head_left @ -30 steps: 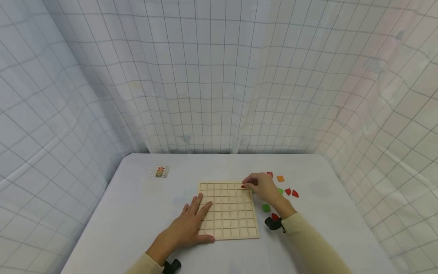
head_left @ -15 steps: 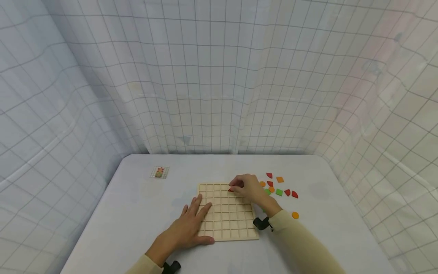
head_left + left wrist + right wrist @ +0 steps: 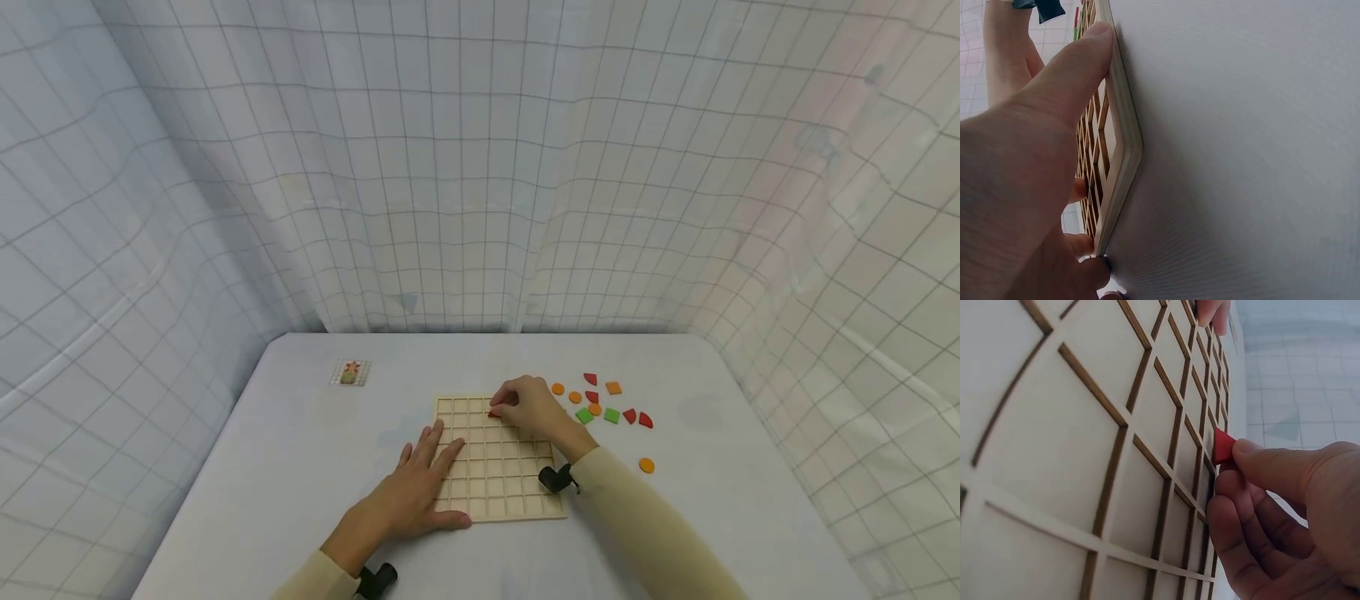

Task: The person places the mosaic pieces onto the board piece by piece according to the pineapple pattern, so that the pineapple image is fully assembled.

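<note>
The right hand point(image 3: 532, 408) pinches a small red wedge-shaped tile point(image 3: 1222, 445) in its fingers over the far rows of the pale wooden grid board point(image 3: 498, 492). The left hand point(image 3: 416, 492) lies flat, fingers straight, on the board's near-left corner. Every visible cell looks unfilled, and loose red, orange and green tiles point(image 3: 611, 415) wait on the bench point(image 3: 300, 467), so nearly all the placing appears left.

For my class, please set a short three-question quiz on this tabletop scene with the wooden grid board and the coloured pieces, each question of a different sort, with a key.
1. True or false: the left hand lies flat on the wooden grid board.
2. Multiple choice: what does the right hand pinch? A) a red piece B) a green square C) an orange disc
3. Fill in: the loose coloured pieces lie on the table to the ____ of the board.

Key: 1 true; 2 A; 3 right
</note>
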A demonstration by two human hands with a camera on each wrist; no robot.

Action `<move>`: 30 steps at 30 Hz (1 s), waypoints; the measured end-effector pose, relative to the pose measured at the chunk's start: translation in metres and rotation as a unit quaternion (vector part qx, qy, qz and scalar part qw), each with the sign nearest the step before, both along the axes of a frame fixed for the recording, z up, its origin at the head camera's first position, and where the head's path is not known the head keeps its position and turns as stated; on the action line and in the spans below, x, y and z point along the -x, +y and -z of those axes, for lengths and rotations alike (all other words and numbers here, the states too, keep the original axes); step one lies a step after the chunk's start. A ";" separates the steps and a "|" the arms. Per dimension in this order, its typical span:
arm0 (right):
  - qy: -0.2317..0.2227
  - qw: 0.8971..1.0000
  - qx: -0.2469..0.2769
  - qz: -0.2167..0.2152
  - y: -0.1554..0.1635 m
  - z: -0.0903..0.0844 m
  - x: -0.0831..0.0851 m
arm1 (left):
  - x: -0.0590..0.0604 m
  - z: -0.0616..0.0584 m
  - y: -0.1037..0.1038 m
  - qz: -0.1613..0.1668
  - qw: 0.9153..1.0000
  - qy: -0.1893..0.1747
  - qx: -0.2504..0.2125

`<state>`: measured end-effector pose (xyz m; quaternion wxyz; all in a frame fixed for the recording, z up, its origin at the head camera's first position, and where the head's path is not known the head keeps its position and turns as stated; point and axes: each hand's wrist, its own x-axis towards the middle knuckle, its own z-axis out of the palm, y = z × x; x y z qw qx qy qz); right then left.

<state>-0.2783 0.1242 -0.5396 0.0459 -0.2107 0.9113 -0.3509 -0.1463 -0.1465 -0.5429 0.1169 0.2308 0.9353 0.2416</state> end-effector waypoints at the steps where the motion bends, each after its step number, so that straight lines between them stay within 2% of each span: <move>1: 0.001 1.000 -0.002 0.000 -0.001 0.000 0.000 | 0.000 0.000 0.000 0.001 1.000 0.000 0.001; 8: 0.011 1.000 -0.015 0.001 -0.004 0.000 0.000 | 0.002 -0.003 0.000 0.006 1.000 -0.001 -0.003; 21: 0.025 0.999 -0.034 -0.006 -0.004 0.004 -0.008 | 0.002 0.000 0.000 0.004 1.000 0.002 -0.012; 30: 0.032 0.999 -0.036 -0.008 -0.001 0.004 -0.016 | 0.001 0.003 -0.001 0.002 1.000 0.003 0.004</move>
